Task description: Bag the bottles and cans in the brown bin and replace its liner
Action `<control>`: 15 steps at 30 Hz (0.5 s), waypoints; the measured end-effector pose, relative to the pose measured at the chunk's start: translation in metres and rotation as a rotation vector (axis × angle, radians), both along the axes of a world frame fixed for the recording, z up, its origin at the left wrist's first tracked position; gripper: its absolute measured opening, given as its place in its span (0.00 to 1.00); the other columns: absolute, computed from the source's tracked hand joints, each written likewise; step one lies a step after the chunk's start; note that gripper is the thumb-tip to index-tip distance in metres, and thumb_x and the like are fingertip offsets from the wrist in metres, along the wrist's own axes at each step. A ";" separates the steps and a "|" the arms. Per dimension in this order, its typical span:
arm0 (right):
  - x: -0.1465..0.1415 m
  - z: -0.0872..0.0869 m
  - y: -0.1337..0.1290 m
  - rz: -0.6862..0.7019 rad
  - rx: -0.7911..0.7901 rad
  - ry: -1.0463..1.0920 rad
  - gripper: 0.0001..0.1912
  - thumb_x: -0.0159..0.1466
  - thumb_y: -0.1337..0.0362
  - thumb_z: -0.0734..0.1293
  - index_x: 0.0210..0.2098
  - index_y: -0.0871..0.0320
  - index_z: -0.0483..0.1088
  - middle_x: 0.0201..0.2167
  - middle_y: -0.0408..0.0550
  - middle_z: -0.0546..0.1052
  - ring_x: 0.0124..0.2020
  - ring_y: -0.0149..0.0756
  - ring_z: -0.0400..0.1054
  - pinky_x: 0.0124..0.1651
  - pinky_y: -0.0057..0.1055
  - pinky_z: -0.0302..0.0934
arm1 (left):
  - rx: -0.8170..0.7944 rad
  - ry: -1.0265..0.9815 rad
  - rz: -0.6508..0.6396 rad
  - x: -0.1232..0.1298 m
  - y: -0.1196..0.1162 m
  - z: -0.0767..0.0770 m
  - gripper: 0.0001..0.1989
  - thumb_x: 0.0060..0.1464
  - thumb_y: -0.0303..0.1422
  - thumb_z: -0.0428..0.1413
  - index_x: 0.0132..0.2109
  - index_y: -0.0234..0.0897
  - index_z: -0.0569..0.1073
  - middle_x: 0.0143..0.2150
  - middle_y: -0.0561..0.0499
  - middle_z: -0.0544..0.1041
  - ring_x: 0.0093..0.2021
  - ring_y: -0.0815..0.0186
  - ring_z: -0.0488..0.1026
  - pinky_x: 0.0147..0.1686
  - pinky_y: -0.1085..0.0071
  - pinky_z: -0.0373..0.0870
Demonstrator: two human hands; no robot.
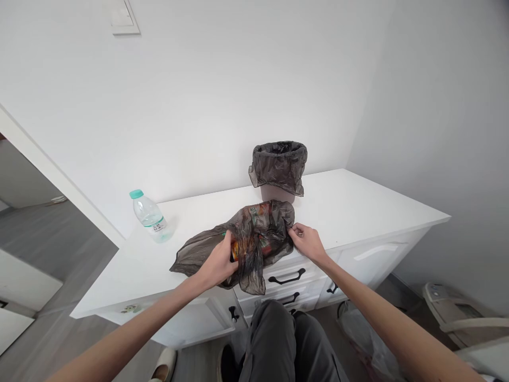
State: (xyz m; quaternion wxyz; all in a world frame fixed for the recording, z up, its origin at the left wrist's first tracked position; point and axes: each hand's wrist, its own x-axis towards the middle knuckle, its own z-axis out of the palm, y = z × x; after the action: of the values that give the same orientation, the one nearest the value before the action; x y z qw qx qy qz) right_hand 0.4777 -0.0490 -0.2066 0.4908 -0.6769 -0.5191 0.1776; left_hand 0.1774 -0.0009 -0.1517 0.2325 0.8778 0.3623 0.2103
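Note:
A dark, see-through plastic bag [254,281] lies crumpled at the front edge of the white cabinet top, with colourful orange, red and green packaging showing through it. My left hand [218,260] grips the bag from its left side, thumb up and fingers partly hidden by the plastic. At the bag's right end my right hand [307,241] pinches the plastic between thumb and fingers. Just behind the bag stands a small bin [276,193] lined with a similar dark bag, its liner folded over the rim.
A clear bottle [148,212] with a teal cap stands on the left of the white cabinet top [366,207]. Black drawer handles [287,276] stick out at the front. The wall rises right behind. A slipper [165,363] and a pale appliance [453,313] are on the floor.

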 end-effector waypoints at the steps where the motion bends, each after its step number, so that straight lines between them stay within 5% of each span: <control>1: 0.000 0.000 0.000 0.000 0.001 0.001 0.17 0.63 0.49 0.61 0.24 0.51 0.67 0.23 0.45 0.77 0.27 0.39 0.69 0.36 0.32 0.60 | 0.010 0.007 0.017 -0.008 0.001 -0.001 0.25 0.57 0.33 0.59 0.59 0.39 0.62 0.48 0.42 0.80 0.47 0.50 0.80 0.45 0.58 0.75; 6: -0.001 0.003 -0.001 0.000 -0.002 0.001 0.16 0.62 0.49 0.62 0.23 0.51 0.66 0.22 0.44 0.75 0.26 0.39 0.68 0.36 0.33 0.60 | 0.055 -0.015 0.092 -0.049 -0.001 -0.003 0.42 0.57 0.41 0.66 0.72 0.43 0.54 0.60 0.39 0.77 0.60 0.47 0.76 0.59 0.51 0.72; 9: -0.001 0.004 -0.002 -0.008 -0.002 -0.001 0.16 0.62 0.49 0.61 0.23 0.51 0.66 0.21 0.45 0.75 0.26 0.39 0.68 0.36 0.33 0.60 | 0.052 -0.069 0.145 -0.077 -0.007 0.004 0.44 0.58 0.48 0.66 0.74 0.49 0.54 0.64 0.41 0.75 0.63 0.48 0.75 0.59 0.50 0.74; 15: -0.003 0.006 -0.004 -0.011 -0.008 0.003 0.17 0.61 0.47 0.61 0.23 0.51 0.66 0.22 0.46 0.76 0.27 0.40 0.68 0.37 0.34 0.60 | 0.175 -0.069 0.369 -0.135 -0.020 0.047 0.39 0.60 0.56 0.61 0.71 0.45 0.61 0.67 0.41 0.73 0.56 0.53 0.80 0.50 0.57 0.80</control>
State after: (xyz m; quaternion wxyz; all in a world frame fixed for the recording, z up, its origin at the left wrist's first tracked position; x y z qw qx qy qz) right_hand 0.4749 -0.0529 -0.2008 0.4898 -0.6813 -0.5140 0.1779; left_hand 0.0420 -0.0205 -0.1046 0.1250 0.8057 0.4890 0.3099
